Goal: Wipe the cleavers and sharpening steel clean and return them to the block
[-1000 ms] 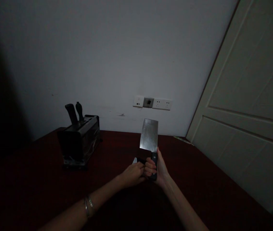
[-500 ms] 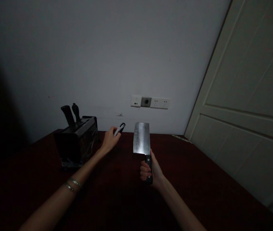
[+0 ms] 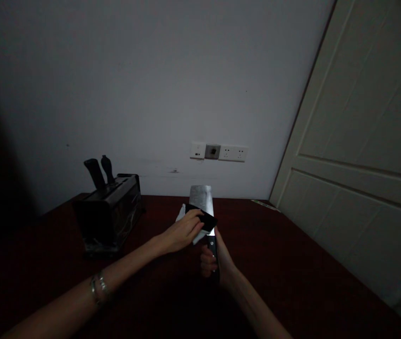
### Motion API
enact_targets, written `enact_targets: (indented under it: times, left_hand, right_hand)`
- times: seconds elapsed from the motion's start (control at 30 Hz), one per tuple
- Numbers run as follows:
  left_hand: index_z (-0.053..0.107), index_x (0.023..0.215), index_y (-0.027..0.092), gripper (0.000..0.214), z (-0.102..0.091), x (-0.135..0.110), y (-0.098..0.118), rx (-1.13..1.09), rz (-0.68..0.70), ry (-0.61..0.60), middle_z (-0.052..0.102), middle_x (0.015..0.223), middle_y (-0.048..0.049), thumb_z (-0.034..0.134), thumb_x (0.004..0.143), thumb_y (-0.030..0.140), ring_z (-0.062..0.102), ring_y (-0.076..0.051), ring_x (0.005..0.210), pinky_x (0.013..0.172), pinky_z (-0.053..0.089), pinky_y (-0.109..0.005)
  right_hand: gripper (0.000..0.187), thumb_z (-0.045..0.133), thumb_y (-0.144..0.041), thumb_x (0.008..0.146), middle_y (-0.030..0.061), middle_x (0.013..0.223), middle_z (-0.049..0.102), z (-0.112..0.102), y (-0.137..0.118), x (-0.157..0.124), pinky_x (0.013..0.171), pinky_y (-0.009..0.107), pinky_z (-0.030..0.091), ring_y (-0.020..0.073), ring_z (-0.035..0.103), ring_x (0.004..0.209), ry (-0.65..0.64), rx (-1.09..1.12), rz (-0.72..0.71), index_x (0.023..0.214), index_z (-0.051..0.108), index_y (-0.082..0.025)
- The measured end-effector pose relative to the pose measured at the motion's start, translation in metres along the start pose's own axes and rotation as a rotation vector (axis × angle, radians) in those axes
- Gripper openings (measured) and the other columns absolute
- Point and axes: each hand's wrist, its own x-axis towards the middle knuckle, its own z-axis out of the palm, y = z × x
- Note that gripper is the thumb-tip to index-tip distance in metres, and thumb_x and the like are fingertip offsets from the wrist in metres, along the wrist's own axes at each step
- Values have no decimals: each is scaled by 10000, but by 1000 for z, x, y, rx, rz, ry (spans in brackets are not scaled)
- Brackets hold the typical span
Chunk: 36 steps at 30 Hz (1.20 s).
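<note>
My right hand (image 3: 217, 263) is wrapped around the black handle of a cleaver (image 3: 202, 197), whose broad blade points away from me. A black and white cloth (image 3: 208, 223) lies across the lower half of the blade and hides that part. My left hand (image 3: 186, 227) presses the cloth against the blade with its fingers, just above the handle. Left of both hands stands a dark knife block (image 3: 113, 207) with two black-handled knives (image 3: 100, 173) in its top.
A dark red tabletop (image 3: 278, 254) extends under my arms to the wall. Wall sockets (image 3: 217, 152) sit above its far edge. A thin strip (image 3: 265, 205) lies at the back right, beside a pale panelled door (image 3: 345, 188).
My left hand has brought the cloth right and down onto the blade, where it is now spread out. The cleaver has tilted and shifted slightly left and down.
</note>
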Motion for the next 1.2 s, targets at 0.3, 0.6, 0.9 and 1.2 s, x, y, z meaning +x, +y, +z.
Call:
enact_targets:
  times: [0.3, 0.6, 0.9, 1.2]
  left_hand:
    - [170, 1384, 65, 592, -21, 34, -36, 491, 77, 46, 104, 1472, -181, 295, 908, 394, 39, -266, 1362, 1092, 125, -439]
    - [154, 1415, 163, 566, -30, 15, -6, 383, 330, -227, 120, 1485, -90, 331, 909, 343, 85, -196, 1363, 1102, 116, -340]
    - [151, 1410, 101, 616, -39, 30, -9, 529, 207, -101, 54, 1485, -124, 263, 915, 449, -10, -221, 1366, 1105, 46, -392]
    - [76, 1424, 154, 529, -25, 1, 22, 421, 130, -114, 13, 1493, -67, 172, 946, 360, -26, -171, 1365, 1110, 105, -373]
  right_hand:
    - [787, -18, -795, 696, -55, 276, 270, 9, 6, -1, 292, 207, 269, 67, 238, 211, -50, -77, -14, 355, 351, -189]
    - [822, -69, -777, 699, -59, 285, 248, 7, 5, 3, 283, 211, 274, 62, 209, 206, -163, -18, -146, 359, 389, -185]
    - [812, -39, -782, 704, -52, 293, 285, 16, 12, -3, 293, 216, 308, 62, 243, 211, -243, -20, -101, 371, 392, -180]
    - [818, 10, -782, 719, -49, 278, 296, 17, 15, -3, 262, 205, 278, 60, 234, 193, -233, 0, -124, 373, 425, -168]
